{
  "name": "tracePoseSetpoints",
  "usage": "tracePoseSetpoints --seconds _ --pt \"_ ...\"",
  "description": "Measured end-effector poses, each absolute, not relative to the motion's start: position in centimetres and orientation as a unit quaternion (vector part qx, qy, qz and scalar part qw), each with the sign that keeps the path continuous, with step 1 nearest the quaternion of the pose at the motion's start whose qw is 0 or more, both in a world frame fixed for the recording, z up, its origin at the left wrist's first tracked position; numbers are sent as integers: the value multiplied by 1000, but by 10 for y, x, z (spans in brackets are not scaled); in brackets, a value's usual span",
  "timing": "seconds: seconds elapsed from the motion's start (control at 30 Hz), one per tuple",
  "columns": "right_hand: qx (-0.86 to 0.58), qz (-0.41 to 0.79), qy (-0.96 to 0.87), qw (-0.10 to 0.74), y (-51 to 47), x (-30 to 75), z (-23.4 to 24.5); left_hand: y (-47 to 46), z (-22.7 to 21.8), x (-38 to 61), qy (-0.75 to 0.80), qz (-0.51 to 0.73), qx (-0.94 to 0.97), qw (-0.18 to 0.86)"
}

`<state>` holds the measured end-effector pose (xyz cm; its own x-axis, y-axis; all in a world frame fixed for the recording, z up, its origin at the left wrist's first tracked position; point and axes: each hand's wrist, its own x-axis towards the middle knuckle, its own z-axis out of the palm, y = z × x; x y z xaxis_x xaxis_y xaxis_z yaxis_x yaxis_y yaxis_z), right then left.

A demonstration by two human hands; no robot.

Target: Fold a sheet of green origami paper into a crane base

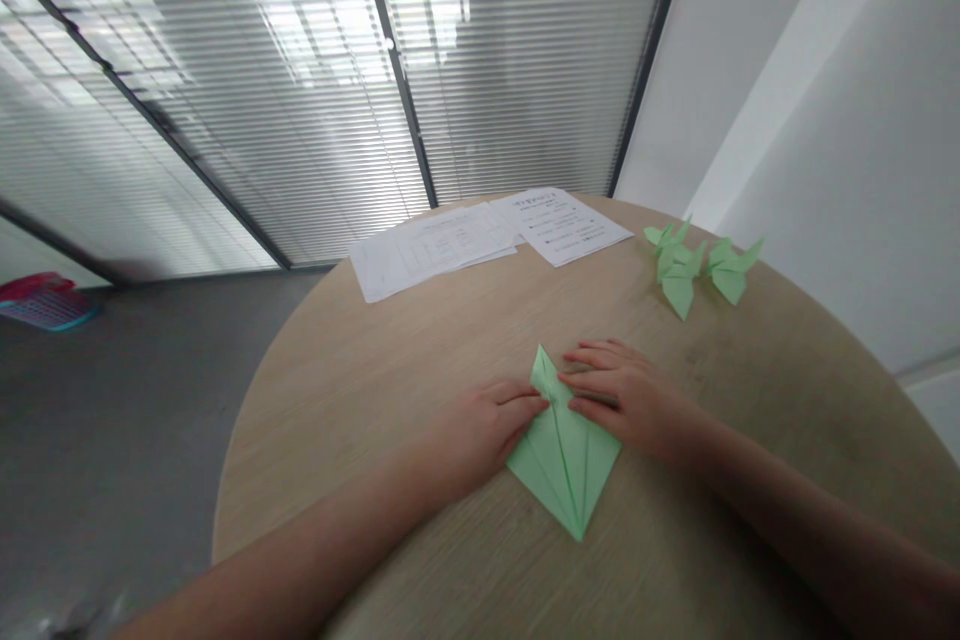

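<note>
A folded sheet of light green origami paper (568, 465) lies on the round table in front of me. It is kite-shaped, with creases running down to the point nearest me and a narrower tip at the far end. My left hand (491, 425) grips its left side, fingers close together and their tips on the paper near the centre crease. On the other side, my right hand (626, 395) is open, its fingers stretched out and apart. Some of those fingertips touch the paper's upper right edge. The parts of the paper under my fingers are hidden.
Several green folded paper figures (679, 280) stand at the table's right rear. Printed sheets (442, 245) lie along the far edge of the wooden table (315, 400). Behind are glass panels with blinds (517, 70); a pink and blue basket (49, 305) sits on the floor at left.
</note>
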<state>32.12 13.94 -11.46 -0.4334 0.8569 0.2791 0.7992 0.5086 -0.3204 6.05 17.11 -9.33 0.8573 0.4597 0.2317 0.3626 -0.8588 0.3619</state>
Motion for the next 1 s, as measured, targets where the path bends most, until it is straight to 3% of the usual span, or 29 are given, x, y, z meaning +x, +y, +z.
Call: tracePoseSetpoints --seconds 0.3,0.7,1.0 --pt "-497 28 -847 188 135 316 -112 196 -96 79 266 171 947 59" --pt "-524 9 -836 163 130 303 -108 198 -95 78 282 145 944 89" --pt "-524 11 -835 171 131 306 -112 199 -99 78 254 109 961 15"
